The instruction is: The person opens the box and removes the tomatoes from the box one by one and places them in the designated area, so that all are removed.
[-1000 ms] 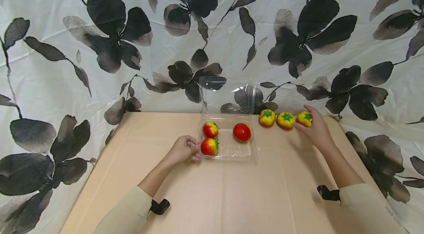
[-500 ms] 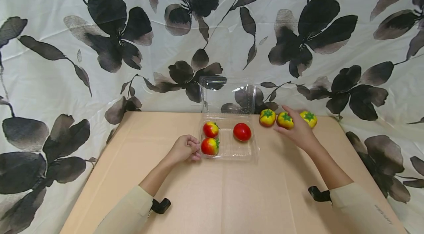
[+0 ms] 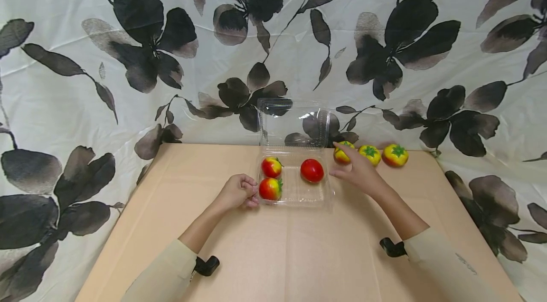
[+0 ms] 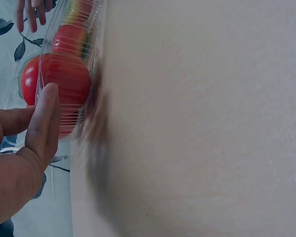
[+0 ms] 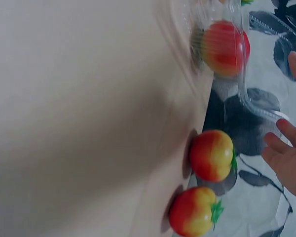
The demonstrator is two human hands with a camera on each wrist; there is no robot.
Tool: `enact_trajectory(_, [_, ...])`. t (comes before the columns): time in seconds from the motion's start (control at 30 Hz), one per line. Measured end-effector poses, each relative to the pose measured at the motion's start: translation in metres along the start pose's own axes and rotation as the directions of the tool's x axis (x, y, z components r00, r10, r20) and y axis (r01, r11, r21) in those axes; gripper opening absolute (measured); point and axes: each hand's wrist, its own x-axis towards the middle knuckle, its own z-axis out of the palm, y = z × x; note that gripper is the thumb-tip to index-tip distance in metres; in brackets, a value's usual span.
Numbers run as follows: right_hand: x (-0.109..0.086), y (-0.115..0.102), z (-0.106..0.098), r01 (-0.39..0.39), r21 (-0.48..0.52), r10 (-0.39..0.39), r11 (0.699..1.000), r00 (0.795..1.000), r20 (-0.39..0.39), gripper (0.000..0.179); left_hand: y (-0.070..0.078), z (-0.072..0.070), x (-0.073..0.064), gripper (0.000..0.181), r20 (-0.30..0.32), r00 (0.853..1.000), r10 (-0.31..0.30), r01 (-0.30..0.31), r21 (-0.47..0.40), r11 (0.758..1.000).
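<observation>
A clear plastic clamshell container [image 3: 305, 195] stands with its lid [image 3: 295, 121] raised at the back. In it sit two red-yellow tomatoes [image 3: 270, 189] on the left and a red tomato [image 3: 312, 170] on the right. My left hand [image 3: 238, 192] pinches the container's left rim between thumb and fingers, as the left wrist view shows. My right hand [image 3: 359, 169] reaches over the nearest tomato [image 3: 342, 155] of a row right of the container, partly covering it. In the right wrist view the right hand's fingers [image 5: 282, 140] are spread, with nothing between them.
Two more yellow tomatoes with green tops, a middle one [image 3: 371, 154] and an outer one [image 3: 395, 155], line the table's back edge. Behind the tan table [image 3: 290, 254] hangs a white cloth [image 3: 307, 55] with dark flowers, touching the raised lid in view.
My right hand has moved left along the row, from the outermost tomato past the middle one to the tomato beside the container. The left hand keeps its place at the rim.
</observation>
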Motion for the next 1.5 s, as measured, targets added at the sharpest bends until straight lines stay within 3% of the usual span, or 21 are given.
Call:
enact_trajectory(0.3, [0.009,-0.015,0.015,0.048,0.0,-0.048,0.999,0.996,0.07,0.085,0.002,-0.001,-0.001,0.015,0.008,1.0,-0.004,0.004,0.002,1.0])
enact_trajectory(0.77, [0.034,-0.03,0.033,0.156,-0.193,-0.118,0.969,0.974,0.193,0.076,0.004,0.0,-0.002,0.015,0.007,1.0,-0.008,0.008,-0.011,1.0])
enact_trajectory(1.1, [0.04,-0.034,0.047,0.161,-0.245,-0.11,0.956,0.971,0.211,0.071,0.005,0.0,-0.002,0.016,0.01,1.0,-0.013,0.014,-0.021,1.0])
enact_trajectory(1.5, [0.038,-0.038,0.063,0.135,-0.196,-0.074,0.971,0.954,0.29,0.069,0.003,-0.001,-0.001,0.016,0.008,1.0,-0.017,0.017,-0.015,1.0])
